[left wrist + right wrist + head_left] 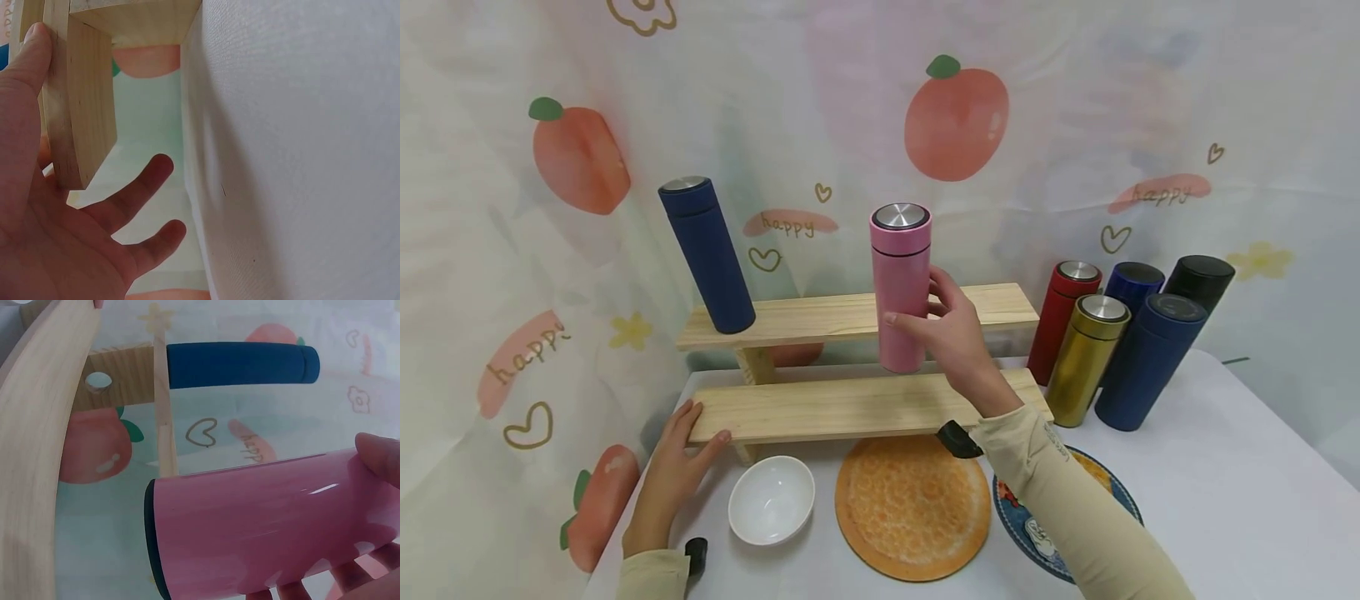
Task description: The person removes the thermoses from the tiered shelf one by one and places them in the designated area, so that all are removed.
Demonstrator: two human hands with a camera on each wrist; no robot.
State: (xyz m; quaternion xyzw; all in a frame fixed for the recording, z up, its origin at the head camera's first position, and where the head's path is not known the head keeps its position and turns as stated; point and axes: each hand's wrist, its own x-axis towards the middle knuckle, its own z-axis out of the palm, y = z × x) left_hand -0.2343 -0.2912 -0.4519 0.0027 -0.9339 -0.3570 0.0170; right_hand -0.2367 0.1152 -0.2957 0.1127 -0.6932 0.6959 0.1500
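My right hand [951, 342] grips a pink thermos [901, 292] with a steel-topped lid, holding it upright in front of the upper board [820, 317] of a two-tier wooden shelf. In the right wrist view, a gap shows between the black base of the thermos [250, 531] and the lower board [31, 456]. My left hand [673, 471] holds the left end of the lower board [850, 408], thumb at the front; its two outer fingers extend free in the left wrist view. On the upper board's left end stands a dark blue thermos [707, 254].
To the right of the shelf stand red [1063, 321], gold [1086, 358], blue [1153, 362] and black [1202, 279] thermoses, close together. In front lie a white bowl [771, 500], a round pancake-patterned mat [913, 508] and a blue-rimmed plate [1030, 542], partly hidden by my right sleeve.
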